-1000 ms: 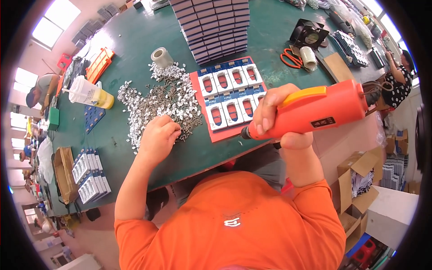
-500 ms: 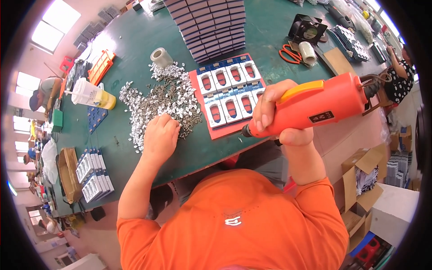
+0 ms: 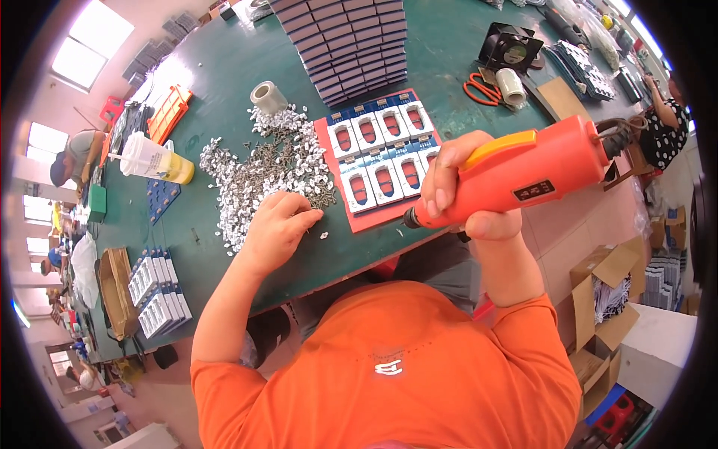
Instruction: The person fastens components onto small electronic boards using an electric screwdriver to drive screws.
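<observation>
My right hand (image 3: 493,227) is wrapped round a red electric screwdriver (image 3: 546,161) with a yellow lever, its black tip pointing left by the table edge. My left hand (image 3: 278,230) is closed at the near side of a pile of screws (image 3: 262,161) mixed with small white plastic pieces (image 3: 233,196). Its thumb and forefinger are pinched, and whatever lies between them is too small to make out. A loose white piece (image 3: 324,236) lies just beside the fingertips. Between the hands, a red pad (image 3: 366,224) bears two rows of white frames (image 3: 385,183) on blue circuit boards.
Behind the pad rises a tall stack of boards (image 3: 348,52). A tape roll (image 3: 268,97) and a drink cup (image 3: 157,159) stand left. Scissors (image 3: 482,91) and a black fan (image 3: 510,47) are at the far right. More white-framed boards (image 3: 157,292) lie near left.
My left hand has drawn back from the pile, slightly nearer and to the right, fingers now pointing right. The loose white piece now shows beside it. The screwdriver has barely moved.
</observation>
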Action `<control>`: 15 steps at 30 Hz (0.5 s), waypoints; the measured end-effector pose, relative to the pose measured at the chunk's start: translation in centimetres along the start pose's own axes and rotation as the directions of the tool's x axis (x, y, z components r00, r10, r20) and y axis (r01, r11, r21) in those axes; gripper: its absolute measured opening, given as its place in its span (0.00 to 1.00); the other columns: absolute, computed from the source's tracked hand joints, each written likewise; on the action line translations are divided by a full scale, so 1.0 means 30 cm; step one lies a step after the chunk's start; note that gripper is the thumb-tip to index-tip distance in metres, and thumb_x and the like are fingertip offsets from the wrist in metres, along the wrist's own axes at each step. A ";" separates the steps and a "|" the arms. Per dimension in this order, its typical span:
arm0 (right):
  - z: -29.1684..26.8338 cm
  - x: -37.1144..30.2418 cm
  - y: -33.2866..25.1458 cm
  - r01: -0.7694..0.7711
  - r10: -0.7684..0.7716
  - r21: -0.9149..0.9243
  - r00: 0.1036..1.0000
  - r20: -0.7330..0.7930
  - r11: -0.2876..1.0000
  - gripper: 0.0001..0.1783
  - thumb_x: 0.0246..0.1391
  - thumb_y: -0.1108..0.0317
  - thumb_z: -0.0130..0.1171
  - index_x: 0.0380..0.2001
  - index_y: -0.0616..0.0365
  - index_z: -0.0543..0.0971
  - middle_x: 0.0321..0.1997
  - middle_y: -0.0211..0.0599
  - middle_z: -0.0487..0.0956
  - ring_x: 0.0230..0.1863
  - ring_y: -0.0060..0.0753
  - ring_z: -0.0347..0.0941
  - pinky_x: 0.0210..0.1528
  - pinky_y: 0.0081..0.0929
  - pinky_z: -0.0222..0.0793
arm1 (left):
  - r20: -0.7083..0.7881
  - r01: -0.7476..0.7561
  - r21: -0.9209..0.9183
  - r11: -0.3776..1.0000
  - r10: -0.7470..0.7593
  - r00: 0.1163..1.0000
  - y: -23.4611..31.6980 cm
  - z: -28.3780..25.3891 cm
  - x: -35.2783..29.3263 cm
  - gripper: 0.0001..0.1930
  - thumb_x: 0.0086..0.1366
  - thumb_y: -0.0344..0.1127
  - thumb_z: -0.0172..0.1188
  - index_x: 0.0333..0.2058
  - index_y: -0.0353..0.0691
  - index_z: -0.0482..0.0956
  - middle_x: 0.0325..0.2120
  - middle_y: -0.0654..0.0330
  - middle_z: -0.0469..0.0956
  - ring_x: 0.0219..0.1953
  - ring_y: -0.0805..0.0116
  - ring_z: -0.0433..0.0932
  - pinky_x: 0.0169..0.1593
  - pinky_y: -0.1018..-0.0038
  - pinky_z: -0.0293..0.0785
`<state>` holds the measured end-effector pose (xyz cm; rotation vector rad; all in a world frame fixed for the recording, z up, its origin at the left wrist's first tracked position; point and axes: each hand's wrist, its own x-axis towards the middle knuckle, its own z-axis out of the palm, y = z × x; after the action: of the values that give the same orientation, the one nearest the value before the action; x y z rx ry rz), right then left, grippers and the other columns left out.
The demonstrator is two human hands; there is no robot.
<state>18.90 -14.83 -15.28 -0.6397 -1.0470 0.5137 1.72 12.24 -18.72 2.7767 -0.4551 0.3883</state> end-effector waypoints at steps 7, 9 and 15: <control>0.002 -0.005 0.000 0.025 -0.025 -0.005 1.000 -0.011 1.000 0.36 0.40 0.59 0.73 0.49 0.62 0.69 0.29 0.36 0.74 0.30 0.32 0.75 0.34 0.25 0.73 | 0.139 -0.125 0.096 0.987 0.111 0.984 -0.004 -0.022 0.032 0.10 0.50 0.29 0.58 0.33 0.44 0.81 0.33 0.65 0.75 0.39 0.64 0.73 0.43 0.69 0.68; 0.001 -0.005 -0.001 0.009 -0.009 0.002 1.000 -0.017 1.000 0.35 0.40 0.59 0.73 0.49 0.62 0.69 0.29 0.36 0.74 0.30 0.32 0.75 0.34 0.25 0.73 | 0.164 -0.129 0.150 0.980 0.104 0.981 0.004 -0.022 0.034 0.09 0.50 0.29 0.58 0.32 0.43 0.80 0.32 0.65 0.74 0.38 0.64 0.73 0.44 0.68 0.68; 0.008 -0.012 -0.002 -0.001 0.001 0.006 0.999 -0.033 1.000 0.36 0.39 0.60 0.73 0.49 0.62 0.69 0.29 0.36 0.74 0.30 0.32 0.75 0.34 0.25 0.72 | 0.251 -0.064 0.155 0.986 0.024 0.968 -0.010 -0.042 0.035 0.07 0.53 0.29 0.57 0.32 0.43 0.79 0.33 0.64 0.74 0.38 0.63 0.73 0.45 0.67 0.68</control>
<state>18.54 -15.06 -15.37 -0.6418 -1.0133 0.5054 2.51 12.66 -17.32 2.9928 -0.5670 0.0885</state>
